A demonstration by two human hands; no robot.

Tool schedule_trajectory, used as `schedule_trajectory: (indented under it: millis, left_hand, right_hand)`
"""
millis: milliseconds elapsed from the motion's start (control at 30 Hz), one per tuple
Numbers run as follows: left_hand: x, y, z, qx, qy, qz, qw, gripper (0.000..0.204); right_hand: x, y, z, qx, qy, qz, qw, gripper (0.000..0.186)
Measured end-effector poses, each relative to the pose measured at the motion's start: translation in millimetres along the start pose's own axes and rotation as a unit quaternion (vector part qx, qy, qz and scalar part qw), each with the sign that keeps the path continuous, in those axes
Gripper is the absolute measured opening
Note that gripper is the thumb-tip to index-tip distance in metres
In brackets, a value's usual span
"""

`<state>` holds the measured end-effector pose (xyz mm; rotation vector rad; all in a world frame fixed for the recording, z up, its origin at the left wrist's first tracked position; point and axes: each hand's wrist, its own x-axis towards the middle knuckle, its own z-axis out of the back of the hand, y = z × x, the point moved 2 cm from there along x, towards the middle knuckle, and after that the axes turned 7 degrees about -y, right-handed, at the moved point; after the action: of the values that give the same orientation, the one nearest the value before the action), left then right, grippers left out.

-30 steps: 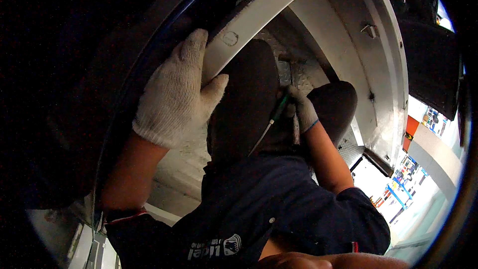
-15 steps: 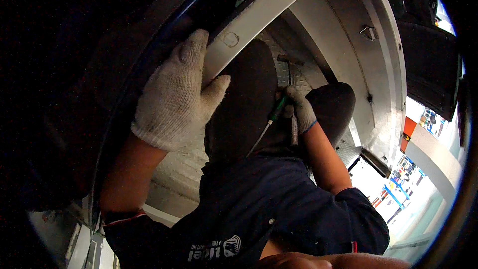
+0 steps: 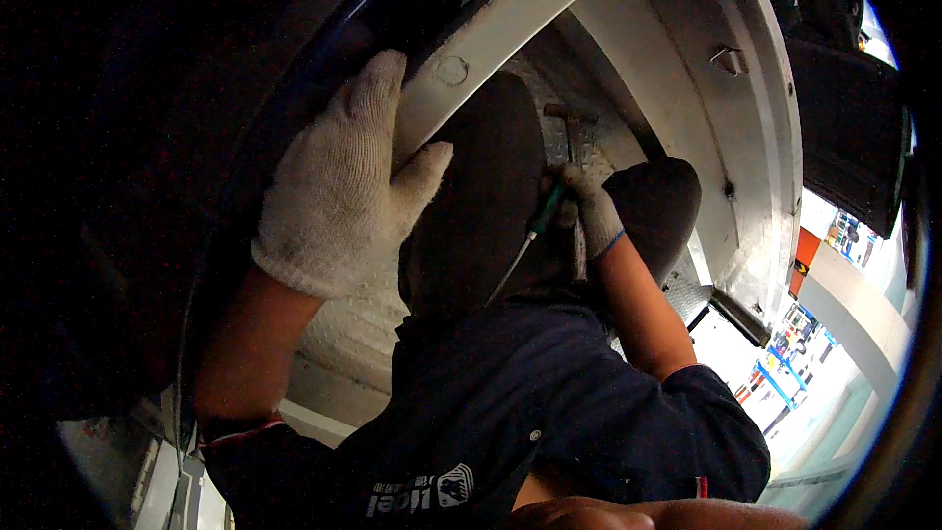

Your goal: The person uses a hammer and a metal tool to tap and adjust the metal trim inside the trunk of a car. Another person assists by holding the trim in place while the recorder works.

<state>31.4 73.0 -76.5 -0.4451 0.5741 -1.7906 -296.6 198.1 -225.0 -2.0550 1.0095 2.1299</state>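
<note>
You wore off-white knit gloves (image 3: 299,240) on your left hand (image 3: 329,182) and right hand (image 3: 594,211), the right one blue-edged. Beyond the left was a red-trimmed navy sleeve (image 3: 270,461); between them, dark trousers (image 3: 471,206).

White printed lettering (image 3: 400,502) is located on the chest of the dark navy work shirt (image 3: 491,383), inverted in this view. A smaller white line of characters (image 3: 410,482) runs directly above the large lettering as seen; its characters are too small to read. A white emblem (image 3: 455,487) adjoins the lettering at its right end. A circular outlined mark (image 3: 452,71) is located on the pale metal beam (image 3: 530,10); its content is illegible.
</note>
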Motion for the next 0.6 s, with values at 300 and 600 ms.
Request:
schedule_trajectory:
  millis: [300,600]
  left_hand:
    - [-1.1,-1.3,2.5,-0.004,-0.002,0.005,1.000,0.075]
    - [-1.8,-4.5,-2.6,-0.007,-0.056,-0.017,0.998,0.072]
  right_hand:
    - [5.7,-0.8,6.7,0.001,0.033,0.009,0.999,0.027]
    - [-14.8,11.9,6.4,0.085,0.070,0.084,0.990,0.032]
